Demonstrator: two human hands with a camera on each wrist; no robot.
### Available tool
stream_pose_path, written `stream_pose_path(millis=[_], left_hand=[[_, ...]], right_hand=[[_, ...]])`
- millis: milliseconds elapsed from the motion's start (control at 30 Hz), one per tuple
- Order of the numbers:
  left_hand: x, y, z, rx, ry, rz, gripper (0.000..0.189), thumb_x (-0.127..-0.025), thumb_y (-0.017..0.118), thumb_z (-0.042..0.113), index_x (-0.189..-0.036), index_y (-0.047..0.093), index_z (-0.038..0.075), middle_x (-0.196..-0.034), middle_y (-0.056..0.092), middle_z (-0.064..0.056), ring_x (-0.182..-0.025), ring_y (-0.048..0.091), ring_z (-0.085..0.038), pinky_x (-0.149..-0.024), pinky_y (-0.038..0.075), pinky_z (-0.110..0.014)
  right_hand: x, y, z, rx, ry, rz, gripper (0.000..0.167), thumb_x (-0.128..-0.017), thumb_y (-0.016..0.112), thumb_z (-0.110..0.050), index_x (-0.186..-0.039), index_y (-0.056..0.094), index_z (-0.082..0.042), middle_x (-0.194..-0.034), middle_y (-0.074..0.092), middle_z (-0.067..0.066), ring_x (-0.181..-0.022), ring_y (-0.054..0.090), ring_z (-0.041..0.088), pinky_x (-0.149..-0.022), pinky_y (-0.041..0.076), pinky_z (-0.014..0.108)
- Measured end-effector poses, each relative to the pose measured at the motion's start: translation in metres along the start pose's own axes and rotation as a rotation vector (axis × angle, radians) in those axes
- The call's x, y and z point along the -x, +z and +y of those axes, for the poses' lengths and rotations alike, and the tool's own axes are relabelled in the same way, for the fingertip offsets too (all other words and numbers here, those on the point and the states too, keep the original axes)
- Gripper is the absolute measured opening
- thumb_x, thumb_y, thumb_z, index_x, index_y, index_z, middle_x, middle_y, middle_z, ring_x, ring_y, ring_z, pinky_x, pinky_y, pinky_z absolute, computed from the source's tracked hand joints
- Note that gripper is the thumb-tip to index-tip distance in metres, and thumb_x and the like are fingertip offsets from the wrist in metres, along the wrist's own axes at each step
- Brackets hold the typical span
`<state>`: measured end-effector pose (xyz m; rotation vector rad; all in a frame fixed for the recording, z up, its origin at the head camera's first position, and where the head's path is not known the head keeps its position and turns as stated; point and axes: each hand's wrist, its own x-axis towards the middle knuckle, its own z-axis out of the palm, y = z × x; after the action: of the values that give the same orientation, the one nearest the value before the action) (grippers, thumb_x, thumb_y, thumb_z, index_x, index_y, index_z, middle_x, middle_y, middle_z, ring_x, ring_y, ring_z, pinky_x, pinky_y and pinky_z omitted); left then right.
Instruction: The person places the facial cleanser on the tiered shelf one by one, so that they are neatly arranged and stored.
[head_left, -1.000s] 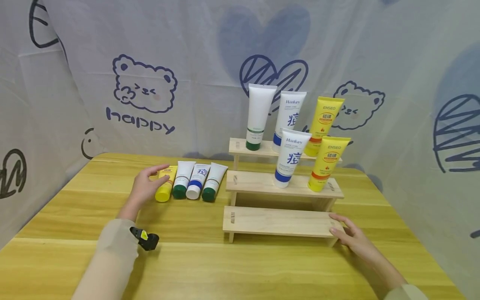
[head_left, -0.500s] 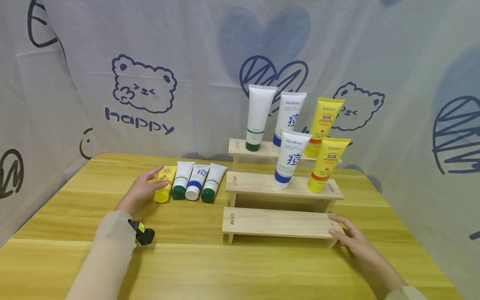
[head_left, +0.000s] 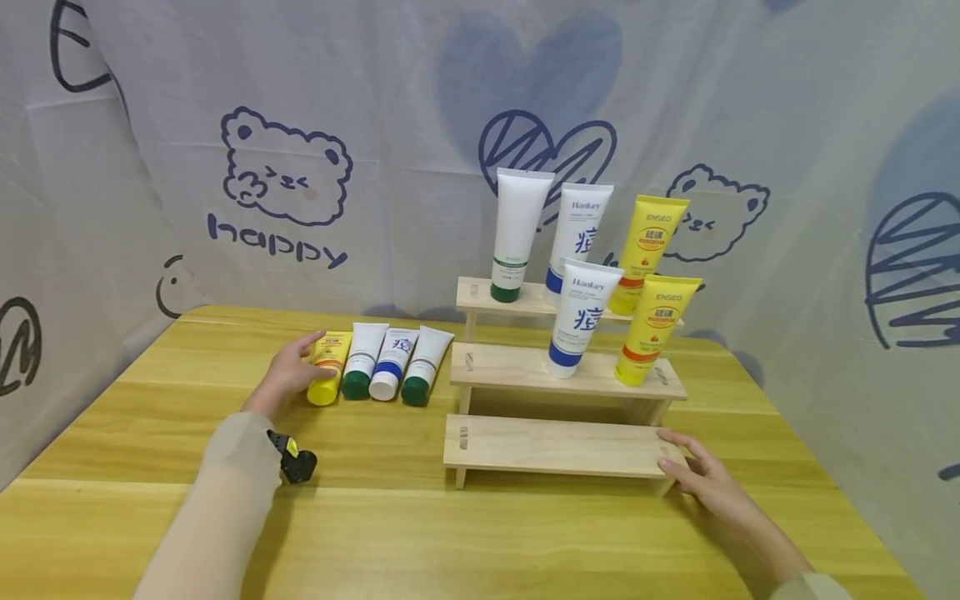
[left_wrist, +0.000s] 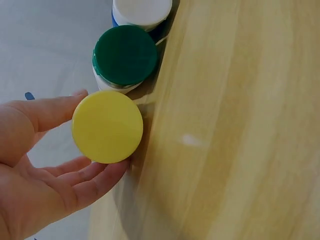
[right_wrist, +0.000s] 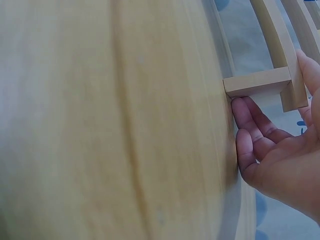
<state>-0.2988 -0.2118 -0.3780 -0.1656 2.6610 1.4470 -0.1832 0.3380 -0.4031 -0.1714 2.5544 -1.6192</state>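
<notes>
A yellow tube (head_left: 330,358) lies at the left end of a row on the table, its round cap (left_wrist: 107,127) facing the left wrist camera. My left hand (head_left: 292,368) grips it, thumb along one side and curled fingers along the other. Next to it lie a white tube with a green cap (head_left: 365,360), one with a blue band (head_left: 393,363) and another with a green cap (head_left: 427,363). At the right end of the stepped wooden stand's lowest shelf (head_left: 555,446), my right hand (head_left: 708,477) holds on, thumb on top and fingers (right_wrist: 250,120) by the leg.
On the middle shelf (head_left: 510,367) stand a white-and-blue tube (head_left: 583,321) and a yellow tube (head_left: 657,331). The top shelf (head_left: 476,292) bears a white-and-green tube (head_left: 519,237), a white-and-blue tube (head_left: 581,229) and a yellow tube (head_left: 652,237). A printed curtain (head_left: 405,83) hangs behind.
My left hand has come in around the yellow tube and taken hold of it, thumb now against its side. The right hand has kept its place on the stand.
</notes>
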Motion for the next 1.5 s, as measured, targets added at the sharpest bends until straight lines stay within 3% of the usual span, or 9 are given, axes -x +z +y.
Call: stream_pose_path(millis=[167,333,500,733,833,933,1133,1233,1500], left_hand=[[-0.001,0.000,-0.002,0.035,-0.046,0.012,0.078,-0.081,0.062,0.005,-0.142,0.014,0.004,-0.139,0.013,-0.034,-0.123,0.019,-0.048,-0.098,0.024,-0.054],[0.002,0.000,-0.003,0.069,-0.055,-0.045,0.080,-0.080,0.061,0.003,-0.143,0.012,0.006,-0.140,0.008,-0.032,-0.120,0.025,-0.045,-0.096,0.030,-0.051],[0.005,0.001,-0.001,0.040,-0.039,-0.120,0.075,-0.081,0.059,0.004,-0.142,0.016,0.006,-0.136,0.012,-0.036,-0.103,0.036,-0.039,-0.082,0.042,-0.041],[0.008,0.002,0.002,0.010,-0.064,-0.145,0.066,-0.082,0.058,0.004,-0.140,0.025,0.006,-0.137,0.012,-0.034,-0.103,0.034,-0.039,-0.086,0.040,-0.044],[0.008,0.001,0.003,-0.001,-0.049,-0.144,0.067,-0.079,0.058,0.001,-0.139,0.027,0.005,-0.136,0.015,-0.035,-0.100,0.035,-0.037,-0.080,0.042,-0.040],[0.007,-0.001,0.003,-0.014,-0.050,-0.127,0.068,-0.078,0.058,-0.002,-0.139,0.028,0.004,-0.135,0.017,-0.035,-0.099,0.036,-0.037,-0.077,0.043,-0.038],[0.005,-0.002,0.008,0.064,-0.098,0.005,0.074,-0.076,0.056,-0.008,-0.140,0.024,0.008,-0.140,0.014,-0.030,-0.113,0.026,-0.043,-0.092,0.030,-0.056],[0.004,-0.003,0.010,0.081,-0.095,0.050,0.075,-0.075,0.057,-0.009,-0.140,0.026,0.011,-0.141,0.014,-0.027,-0.114,0.024,-0.044,-0.092,0.027,-0.059],[0.016,-0.003,0.025,0.191,-0.009,0.057,0.069,-0.076,0.052,-0.009,-0.139,0.032,0.012,-0.139,0.017,-0.027,-0.103,0.036,-0.038,-0.071,0.043,-0.034]], right_hand=[[0.000,0.000,0.001,-0.008,-0.010,-0.001,0.046,-0.093,0.049,-0.017,-0.132,0.032,-0.002,-0.136,0.025,0.023,-0.092,0.049,0.011,-0.073,0.044,0.033],[0.000,0.000,0.001,-0.011,-0.005,-0.001,0.046,-0.093,0.048,-0.018,-0.133,0.032,-0.003,-0.136,0.025,0.022,-0.091,0.048,0.012,-0.072,0.043,0.033],[0.000,-0.001,0.001,-0.006,0.000,-0.007,0.046,-0.093,0.048,-0.018,-0.133,0.031,-0.002,-0.138,0.021,0.020,-0.092,0.047,0.012,-0.073,0.042,0.034],[0.000,0.000,0.001,-0.013,0.013,-0.004,0.047,-0.093,0.048,-0.019,-0.133,0.030,-0.002,-0.137,0.023,0.020,-0.093,0.047,0.013,-0.074,0.042,0.035],[0.000,0.000,0.001,-0.015,0.015,0.000,0.047,-0.093,0.048,-0.019,-0.133,0.031,-0.003,-0.137,0.023,0.019,-0.092,0.047,0.013,-0.073,0.042,0.034],[-0.001,0.000,0.002,-0.015,0.012,0.002,0.047,-0.093,0.049,-0.020,-0.133,0.032,-0.003,-0.138,0.022,0.018,-0.092,0.048,0.012,-0.073,0.042,0.033],[-0.002,0.000,0.002,-0.013,0.012,0.015,0.046,-0.092,0.050,-0.020,-0.133,0.034,-0.004,-0.134,0.027,0.019,-0.091,0.049,0.012,-0.072,0.043,0.031],[-0.002,0.000,0.001,-0.014,0.015,0.011,0.047,-0.092,0.049,-0.020,-0.133,0.033,-0.004,-0.136,0.026,0.019,-0.092,0.048,0.013,-0.073,0.043,0.032],[0.000,0.000,0.000,-0.015,0.018,0.002,0.048,-0.093,0.049,-0.020,-0.134,0.031,-0.004,-0.137,0.025,0.020,-0.093,0.047,0.015,-0.073,0.042,0.033]])
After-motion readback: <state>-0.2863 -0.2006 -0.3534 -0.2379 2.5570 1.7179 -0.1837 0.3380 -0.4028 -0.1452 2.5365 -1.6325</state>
